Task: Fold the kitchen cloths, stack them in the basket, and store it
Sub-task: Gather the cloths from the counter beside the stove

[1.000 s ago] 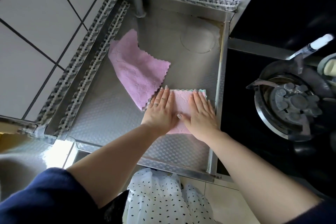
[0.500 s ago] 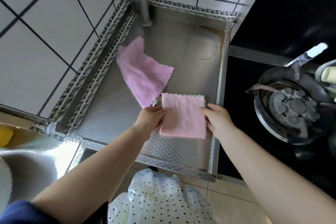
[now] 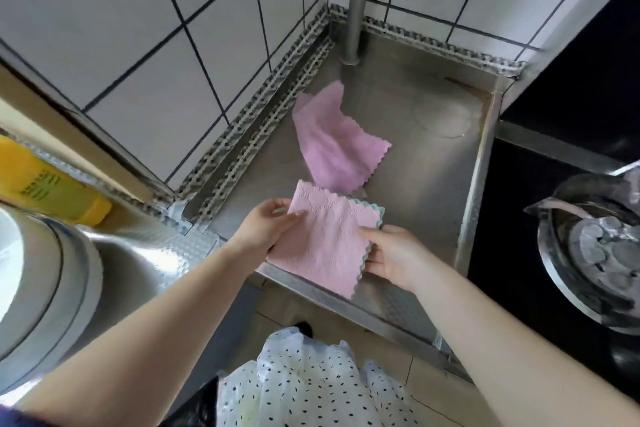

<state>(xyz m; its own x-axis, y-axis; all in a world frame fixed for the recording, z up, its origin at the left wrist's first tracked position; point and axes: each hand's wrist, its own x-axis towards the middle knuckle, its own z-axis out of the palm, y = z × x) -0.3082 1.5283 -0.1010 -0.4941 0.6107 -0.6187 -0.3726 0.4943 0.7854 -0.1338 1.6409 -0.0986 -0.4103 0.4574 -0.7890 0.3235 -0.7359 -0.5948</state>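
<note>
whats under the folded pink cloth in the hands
A green-edged cloth peeks out under the folded pink cloth, held by the left hand and right hand. Below is the steel counter. How much green cloth is there stays covered.

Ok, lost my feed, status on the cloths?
Left hand and right hand both grip folded pink cloth, lifted. Purple cloth unfolded on steel counter. No basket visible.

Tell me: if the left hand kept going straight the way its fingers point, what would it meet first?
The left hand points right, across the folded pink cloth it grips. Going straight on, it would likely meet the right hand holding the opposite edge, though relative depth is hard to judge.
</note>
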